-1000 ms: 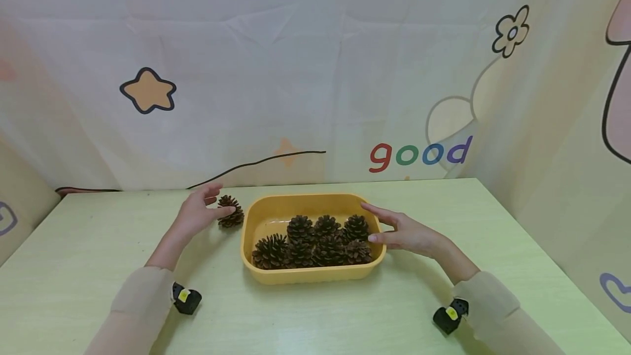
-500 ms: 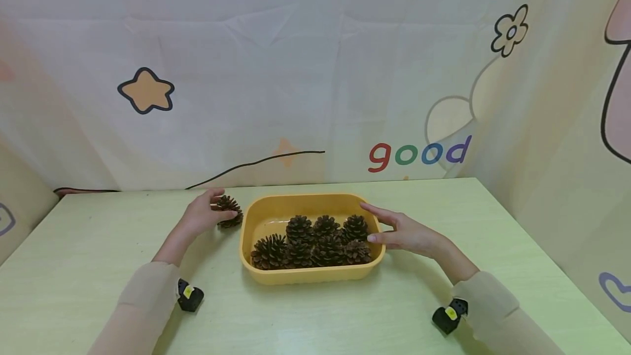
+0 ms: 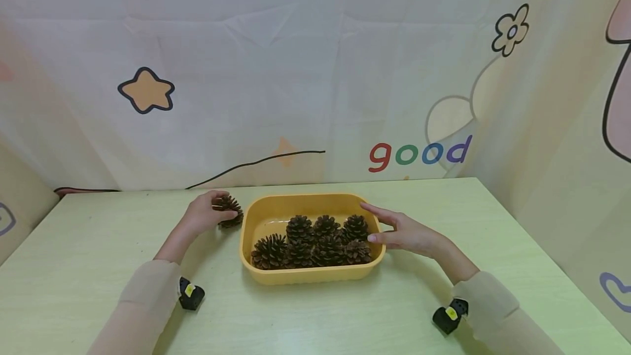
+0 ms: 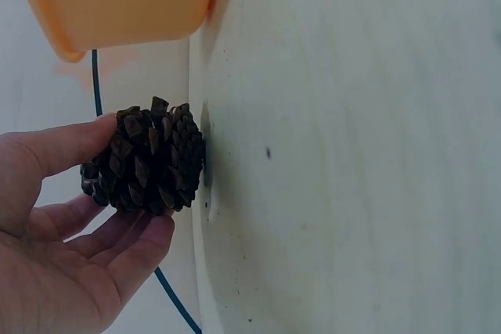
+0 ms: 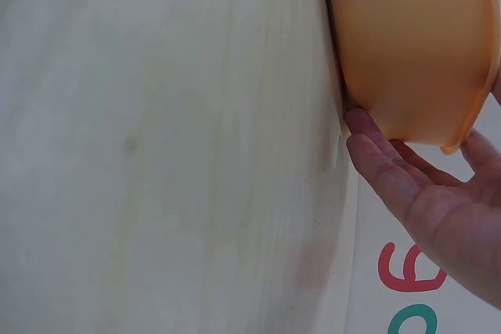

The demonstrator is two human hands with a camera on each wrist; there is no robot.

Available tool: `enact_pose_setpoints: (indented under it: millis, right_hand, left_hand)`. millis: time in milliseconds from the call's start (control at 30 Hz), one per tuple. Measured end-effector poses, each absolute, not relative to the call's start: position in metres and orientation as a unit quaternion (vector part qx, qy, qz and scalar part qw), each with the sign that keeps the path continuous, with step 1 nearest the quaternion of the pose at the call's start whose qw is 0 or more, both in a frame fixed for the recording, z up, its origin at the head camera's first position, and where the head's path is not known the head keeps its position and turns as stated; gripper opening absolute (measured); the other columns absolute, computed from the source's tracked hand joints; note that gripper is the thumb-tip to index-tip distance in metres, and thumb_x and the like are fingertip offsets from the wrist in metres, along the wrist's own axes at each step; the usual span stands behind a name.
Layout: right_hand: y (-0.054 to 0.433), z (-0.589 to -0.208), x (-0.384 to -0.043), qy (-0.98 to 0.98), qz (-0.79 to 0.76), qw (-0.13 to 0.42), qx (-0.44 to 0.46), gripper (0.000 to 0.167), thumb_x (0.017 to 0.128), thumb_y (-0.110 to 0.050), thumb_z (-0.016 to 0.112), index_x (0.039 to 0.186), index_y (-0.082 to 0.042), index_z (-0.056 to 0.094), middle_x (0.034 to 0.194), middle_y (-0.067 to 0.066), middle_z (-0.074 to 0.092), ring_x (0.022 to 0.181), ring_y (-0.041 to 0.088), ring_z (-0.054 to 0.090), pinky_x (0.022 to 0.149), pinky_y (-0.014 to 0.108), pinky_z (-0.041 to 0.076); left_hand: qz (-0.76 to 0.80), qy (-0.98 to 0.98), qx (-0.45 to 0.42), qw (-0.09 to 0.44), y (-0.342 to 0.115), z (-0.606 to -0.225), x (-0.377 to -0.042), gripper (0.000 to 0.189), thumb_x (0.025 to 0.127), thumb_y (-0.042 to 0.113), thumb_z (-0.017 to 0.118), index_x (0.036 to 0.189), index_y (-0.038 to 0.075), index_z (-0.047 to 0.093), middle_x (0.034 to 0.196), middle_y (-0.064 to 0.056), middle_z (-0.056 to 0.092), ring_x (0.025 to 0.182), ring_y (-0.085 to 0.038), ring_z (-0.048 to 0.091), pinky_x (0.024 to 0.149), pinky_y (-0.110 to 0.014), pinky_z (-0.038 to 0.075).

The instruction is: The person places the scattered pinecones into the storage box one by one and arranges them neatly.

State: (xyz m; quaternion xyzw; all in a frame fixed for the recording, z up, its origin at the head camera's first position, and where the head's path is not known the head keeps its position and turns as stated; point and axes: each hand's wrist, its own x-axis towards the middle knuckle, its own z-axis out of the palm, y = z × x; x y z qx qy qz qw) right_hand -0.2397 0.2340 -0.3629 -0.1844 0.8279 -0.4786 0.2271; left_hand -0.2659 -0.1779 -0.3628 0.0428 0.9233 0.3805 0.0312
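Between thumb and fingers, my left hand (image 3: 203,214) holds a brown pine cone (image 3: 229,212) just left of a yellow plastic basin (image 3: 308,275). Seen from the left wrist, the thumb is on one side of the pine cone (image 4: 149,158) and the fingertips on the other, close to the tabletop. At the basin's right end my right hand (image 3: 406,234) grips the rim, thumb and index finger over the edge. In the right wrist view, its other fingers (image 5: 387,177) lie against the outer wall of the basin (image 5: 407,44). Several pine cones (image 3: 327,249) lie inside the basin.
A pale wood-grain table (image 3: 296,319) carries the basin. A printed curtain (image 3: 246,86) with a star and the word "good" hangs along the table's back edge. More printed cloth (image 3: 581,141) stands at the right side.
My left hand has moved slightly right and its fingers have closed round the pine cone beside the basin. The right hand and the basin have stayed in place.
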Motion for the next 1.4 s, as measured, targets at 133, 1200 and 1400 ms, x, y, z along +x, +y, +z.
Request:
enact_pose_setpoints:
  millis: [133, 1200, 1400]
  right_hand:
    - [0.234, -0.363, -0.24, 0.828, -0.479, 0.228, -0.185, 0.078, 0.085, -0.029, 0.064, 0.147, -0.022, 0.017, 0.152, 0.017, 0.006, 0.134, 0.046, 0.009, 0.089, 0.047, 0.046]
    - [0.236, -0.363, -0.24, 0.822, -0.483, 0.229, -0.196, 0.078, 0.086, -0.028, 0.064, 0.147, -0.021, 0.017, 0.151, 0.019, 0.006, 0.132, 0.048, 0.014, 0.088, 0.046, 0.047]
    - [0.235, -0.362, -0.24, 0.819, -0.485, 0.231, -0.198, 0.078, 0.086, -0.028, 0.064, 0.147, -0.02, 0.016, 0.151, 0.02, 0.005, 0.131, 0.048, 0.018, 0.088, 0.045, 0.048]
  left_hand:
    - [0.377, 0.925, 0.042, 0.021, -0.179, -0.363, -0.265, 0.057, 0.085, 0.02, 0.064, 0.131, -0.005, 0.041, 0.126, -0.03, 0.045, 0.116, -0.044, 0.042, 0.095, -0.054, 0.038]
    - [0.421, 0.901, 0.079, -0.064, -0.169, -0.321, -0.227, 0.06, 0.085, 0.024, 0.065, 0.137, 0.006, 0.04, 0.135, -0.02, 0.043, 0.118, -0.039, 0.045, 0.089, -0.052, 0.044]
    - [0.436, 0.891, 0.098, -0.077, -0.16, -0.321, -0.222, 0.058, 0.084, 0.02, 0.067, 0.135, 0.007, 0.043, 0.135, -0.018, 0.044, 0.117, -0.037, 0.047, 0.085, -0.049, 0.048]
